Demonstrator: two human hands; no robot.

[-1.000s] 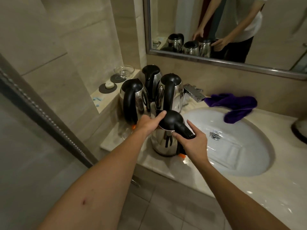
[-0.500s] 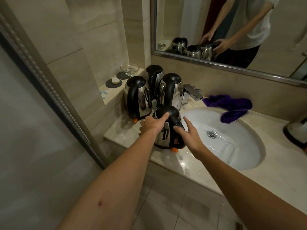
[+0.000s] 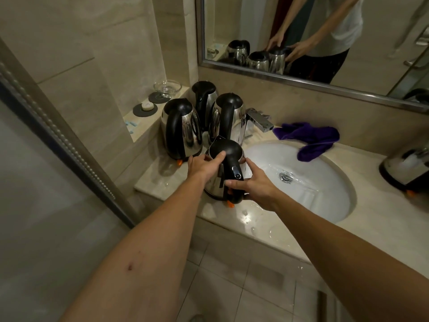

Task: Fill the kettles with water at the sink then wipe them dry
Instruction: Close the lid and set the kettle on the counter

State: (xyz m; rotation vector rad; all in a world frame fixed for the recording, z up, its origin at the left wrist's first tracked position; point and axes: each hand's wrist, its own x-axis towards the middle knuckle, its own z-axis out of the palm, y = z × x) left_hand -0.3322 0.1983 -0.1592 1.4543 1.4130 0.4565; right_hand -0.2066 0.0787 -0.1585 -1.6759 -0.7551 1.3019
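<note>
Both hands had settled the steel kettle with a black lid [image 3: 224,168] upright at the white sink's [image 3: 329,219] nine o'clock; left hand [image 3: 202,165] gripped its lid, right hand [image 3: 251,185] its handle — probably wiping next.

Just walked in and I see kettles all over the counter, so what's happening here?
A person is handling a steel kettle with both hands at the left edge of the sink. The left hand holds its lid side, and the right hand grips around the black handle. Three more kettles stand grouped behind it by the faucet. A purple cloth lies on the sink's far rim, untouched. The countertop near the kettle is wet.
</note>
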